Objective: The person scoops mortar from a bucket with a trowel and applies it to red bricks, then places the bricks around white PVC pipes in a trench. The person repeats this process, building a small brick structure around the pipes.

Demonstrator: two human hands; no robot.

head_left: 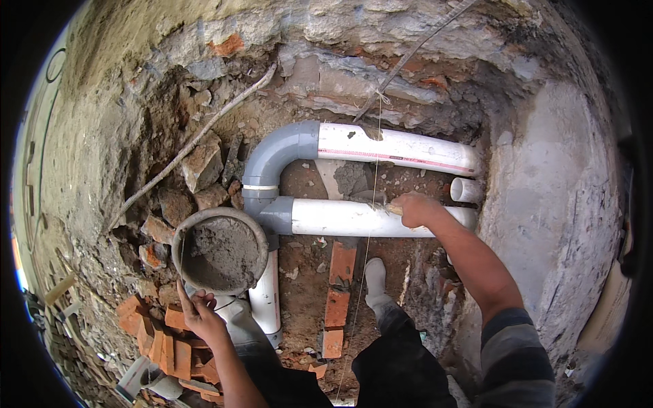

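Note:
My right hand [415, 209] is closed round the light handle of a trowel [393, 209]; its grey blade, partly blurred, reaches left over the lower white pipe [340, 217]. A round bucket [262, 238] of wet grey mortar [224, 248] is at the left, beside the grey pipe elbow [269, 160]. Just below its rim is my left hand [201, 313], index finger stretched up along the bucket's side, other fingers curled on what looks like its thin wire handle. Between the pipes a patch of mortar [350, 178] lies beside a pale slab.
An upper white pipe [401, 149] runs right to the wall. A short pipe stub [466, 190] sticks out there. A taut string [367, 272] crosses the pit. Bricks form a row [337, 306] below the pipes; loose bricks [173, 347] are piled lower left. A flexible conduit [197, 139] slants across rubble.

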